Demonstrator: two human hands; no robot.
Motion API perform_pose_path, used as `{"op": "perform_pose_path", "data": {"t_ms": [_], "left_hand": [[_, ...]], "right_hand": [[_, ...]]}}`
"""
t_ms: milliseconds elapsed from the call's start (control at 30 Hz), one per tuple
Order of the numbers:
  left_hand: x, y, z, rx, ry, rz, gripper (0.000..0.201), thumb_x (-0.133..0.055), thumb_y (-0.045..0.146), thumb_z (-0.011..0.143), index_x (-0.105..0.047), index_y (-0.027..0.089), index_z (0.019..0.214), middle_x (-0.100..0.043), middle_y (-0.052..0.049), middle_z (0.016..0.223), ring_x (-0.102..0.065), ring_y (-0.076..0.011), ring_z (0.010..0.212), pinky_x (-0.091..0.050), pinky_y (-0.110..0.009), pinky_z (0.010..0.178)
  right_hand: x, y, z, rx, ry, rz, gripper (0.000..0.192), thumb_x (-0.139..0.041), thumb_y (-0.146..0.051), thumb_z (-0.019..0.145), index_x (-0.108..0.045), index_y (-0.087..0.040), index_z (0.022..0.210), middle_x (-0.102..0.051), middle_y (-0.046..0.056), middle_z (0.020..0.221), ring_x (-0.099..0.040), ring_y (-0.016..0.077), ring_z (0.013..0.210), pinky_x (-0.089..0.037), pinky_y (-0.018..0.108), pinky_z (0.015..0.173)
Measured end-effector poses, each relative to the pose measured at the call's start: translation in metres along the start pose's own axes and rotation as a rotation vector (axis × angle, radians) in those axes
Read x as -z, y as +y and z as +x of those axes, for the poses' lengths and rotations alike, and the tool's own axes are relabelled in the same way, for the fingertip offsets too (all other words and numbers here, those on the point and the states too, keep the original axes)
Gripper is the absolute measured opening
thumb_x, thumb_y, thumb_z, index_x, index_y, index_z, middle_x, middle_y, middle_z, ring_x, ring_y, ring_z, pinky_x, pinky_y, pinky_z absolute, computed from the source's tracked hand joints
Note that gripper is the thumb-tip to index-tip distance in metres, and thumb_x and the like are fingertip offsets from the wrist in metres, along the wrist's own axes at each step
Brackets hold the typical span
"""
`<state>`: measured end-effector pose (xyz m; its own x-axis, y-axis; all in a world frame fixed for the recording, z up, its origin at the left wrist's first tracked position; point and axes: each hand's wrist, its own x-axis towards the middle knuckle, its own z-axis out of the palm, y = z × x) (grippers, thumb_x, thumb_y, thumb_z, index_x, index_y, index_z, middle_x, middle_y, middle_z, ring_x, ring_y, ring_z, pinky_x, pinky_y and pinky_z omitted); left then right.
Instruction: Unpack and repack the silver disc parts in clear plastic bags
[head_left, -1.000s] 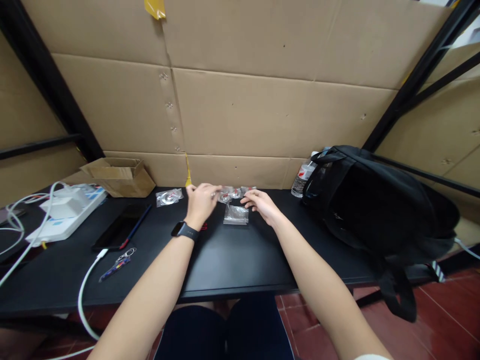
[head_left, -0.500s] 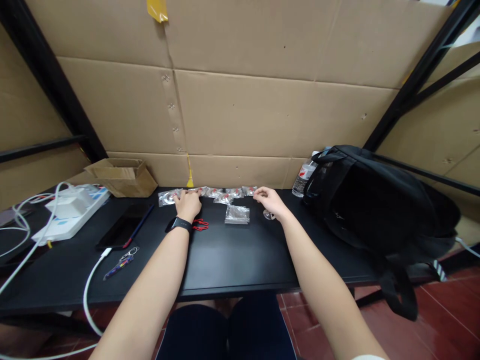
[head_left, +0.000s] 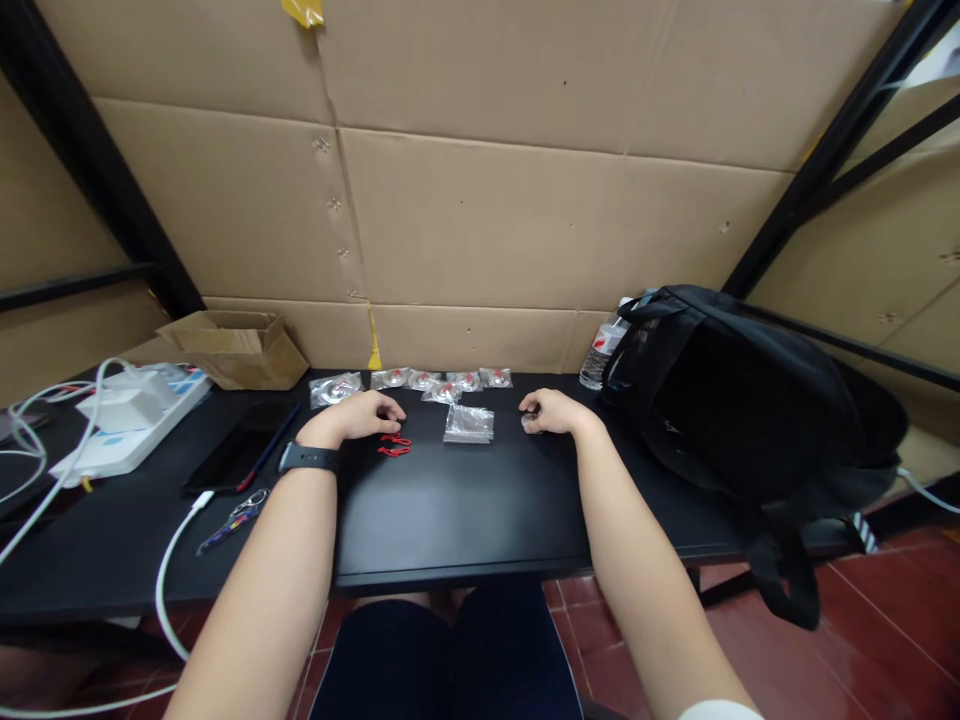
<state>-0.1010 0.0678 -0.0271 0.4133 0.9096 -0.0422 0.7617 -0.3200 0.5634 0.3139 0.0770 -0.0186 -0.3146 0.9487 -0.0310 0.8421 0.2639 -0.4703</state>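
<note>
Over the table, my left hand [head_left: 369, 413] is held with loosely bent fingers a little apart, just above some red cord loops [head_left: 394, 446]. I see nothing between those fingers. My right hand [head_left: 556, 410] has its thumb and fingers drawn together on a small clear round piece [head_left: 529, 424], partly covered by the fingertips. Between the hands lies a stack of clear plastic bags [head_left: 469, 425]. Behind them, several clear packets [head_left: 441, 392] with round items and red bits inside lie in a row; a larger packet [head_left: 334, 388] sits behind my left hand.
At the left are a power strip [head_left: 142, 430] with white cables, an open cardboard box [head_left: 251, 352], a phone [head_left: 236, 447] and a keychain [head_left: 231, 524]. A black backpack [head_left: 757, 400] and a water bottle [head_left: 601, 352] stand at the right. Cardboard walls the back.
My left hand has come back from the packets toward the red cords. My right hand has drawn back from the end of the packet row, and its fingers have closed on the clear round piece.
</note>
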Motion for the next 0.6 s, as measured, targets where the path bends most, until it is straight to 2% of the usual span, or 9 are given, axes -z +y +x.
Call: {"op": "perform_pose_path", "data": {"t_ms": [133,333,400,467,600], "left_hand": [[0.005,-0.003,-0.006,0.048,-0.095,-0.038,0.026,-0.075,0.044,0.06,-0.079,0.027,0.079,-0.08,-0.001,0.083,-0.072,-0.0236,0.078,-0.051,-0.028,0.072],[0.004,-0.006,-0.005,0.071,-0.089,0.027,0.017,-0.076,0.041,0.058,-0.078,0.028,0.068,-0.078,0.0,0.072,-0.071,-0.0234,0.072,-0.049,-0.028,0.067],[0.004,-0.001,-0.004,0.042,-0.002,0.027,0.017,-0.075,0.042,0.061,-0.077,0.027,0.07,-0.078,-0.001,0.075,-0.071,-0.0228,0.072,-0.049,-0.028,0.068],[0.002,0.011,-0.004,-0.023,0.136,0.022,0.018,-0.074,0.043,0.066,-0.076,0.027,0.073,-0.078,-0.001,0.079,-0.071,-0.0227,0.074,-0.05,-0.029,0.071],[-0.01,0.048,-0.001,-0.209,0.344,-0.043,0.02,-0.07,0.045,0.078,-0.075,0.026,0.078,-0.079,-0.002,0.09,-0.071,-0.0235,0.085,-0.051,-0.032,0.079]], "right_hand": [[0.002,-0.002,-0.002,-0.035,0.032,-0.019,0.052,-0.087,-0.018,0.048,-0.077,-0.024,0.098,-0.074,0.003,0.089,-0.067,0.0187,0.072,-0.048,0.026,0.066],[0.004,-0.002,-0.004,-0.039,0.026,-0.045,0.043,-0.084,-0.019,0.052,-0.076,-0.024,0.094,-0.074,0.001,0.084,-0.066,0.0177,0.069,-0.047,0.026,0.063],[0.004,-0.003,-0.005,-0.025,0.058,-0.011,0.04,-0.083,-0.018,0.052,-0.076,-0.023,0.092,-0.074,0.002,0.084,-0.065,0.0172,0.068,-0.047,0.026,0.063],[0.005,-0.007,-0.006,0.029,0.09,0.067,0.038,-0.082,-0.017,0.054,-0.076,-0.023,0.091,-0.074,0.002,0.085,-0.065,0.0164,0.067,-0.047,0.025,0.063],[-0.001,-0.027,-0.006,0.226,0.171,0.315,0.044,-0.082,-0.02,0.059,-0.075,-0.023,0.102,-0.074,0.003,0.097,-0.066,0.0162,0.074,-0.051,0.026,0.067]]}}
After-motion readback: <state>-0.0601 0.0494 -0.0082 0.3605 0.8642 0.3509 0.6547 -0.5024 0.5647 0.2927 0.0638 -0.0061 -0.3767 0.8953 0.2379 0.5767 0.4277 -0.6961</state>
